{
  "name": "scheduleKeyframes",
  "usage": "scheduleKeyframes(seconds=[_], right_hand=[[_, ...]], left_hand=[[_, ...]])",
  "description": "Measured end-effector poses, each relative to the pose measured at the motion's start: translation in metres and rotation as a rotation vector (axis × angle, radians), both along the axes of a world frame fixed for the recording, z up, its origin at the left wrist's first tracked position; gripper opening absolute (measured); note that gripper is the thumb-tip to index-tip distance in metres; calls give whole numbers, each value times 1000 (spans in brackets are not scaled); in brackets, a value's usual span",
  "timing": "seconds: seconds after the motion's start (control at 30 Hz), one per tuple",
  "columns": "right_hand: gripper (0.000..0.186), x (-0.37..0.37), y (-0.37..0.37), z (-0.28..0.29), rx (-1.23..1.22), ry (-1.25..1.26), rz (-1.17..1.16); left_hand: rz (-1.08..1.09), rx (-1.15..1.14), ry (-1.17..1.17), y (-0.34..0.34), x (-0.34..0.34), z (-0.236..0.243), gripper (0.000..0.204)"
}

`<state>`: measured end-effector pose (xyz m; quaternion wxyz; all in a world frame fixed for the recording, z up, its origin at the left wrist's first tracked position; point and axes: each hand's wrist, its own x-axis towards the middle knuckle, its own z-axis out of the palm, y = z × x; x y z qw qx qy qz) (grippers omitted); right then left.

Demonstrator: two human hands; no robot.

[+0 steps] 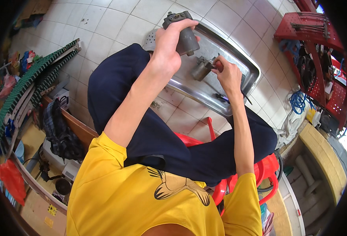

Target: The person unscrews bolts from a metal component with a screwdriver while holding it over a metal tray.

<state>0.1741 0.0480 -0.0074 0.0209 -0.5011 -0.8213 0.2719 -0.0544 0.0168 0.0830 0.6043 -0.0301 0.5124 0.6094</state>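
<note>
My left hand (pixel 168 44) is closed around a dark grey cylindrical motor (pixel 187 42), lifted over the left end of a shallow metal tray (pixel 189 91). Its upper end carries a dark cap with fittings. In my right hand (pixel 229 74) is a tool with a red handle (pixel 219 65); its working end cannot be made out. The fingers are right beside a smaller metal cylindrical part (pixel 201 70) lying in the tray. A slim dark tool (pixel 222 97) rests near the tray's front edge, below my right wrist.
The tray stands on a tiled floor (pixel 142 19) before my knees. A red perforated metal rack (pixel 303 23) with tools is at the far right, with coiled blue cable (pixel 298 101) below. Green-and-black striped slats (pixel 35 74) lean at the left. A red plastic chair (pixel 266 167) is beneath me.
</note>
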Motion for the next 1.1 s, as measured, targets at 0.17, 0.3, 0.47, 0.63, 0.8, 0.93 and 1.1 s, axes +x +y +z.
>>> scheduleKeyframes(seconds=[0.17, 0.3, 0.47, 0.63, 0.8, 0.93, 1.1], right_hand=[[29, 13, 5, 0, -42, -48, -6], [30, 21, 12, 10, -44, 16, -84], [28, 18, 23, 53, 24, 182, -258], [41, 22, 34, 92, 122, 323, -322], [33, 30, 35, 98, 41, 613, -314], [26, 32, 39, 104, 130, 1048, -349], [12, 33, 42, 130, 102, 1500, -364]], left_hand=[[-54, -13, 17, 1, 5, -2, 26], [-68, -10, 45, 0, 9, -7, 27], [-125, -43, 111, 0, 18, -11, 28], [-206, -85, 123, -1, 32, -18, 30], [-260, -138, 142, -4, 52, -33, 36], [-388, -117, 131, -10, 66, -39, 45], [-392, -195, 240, -12, 84, -42, 57]])
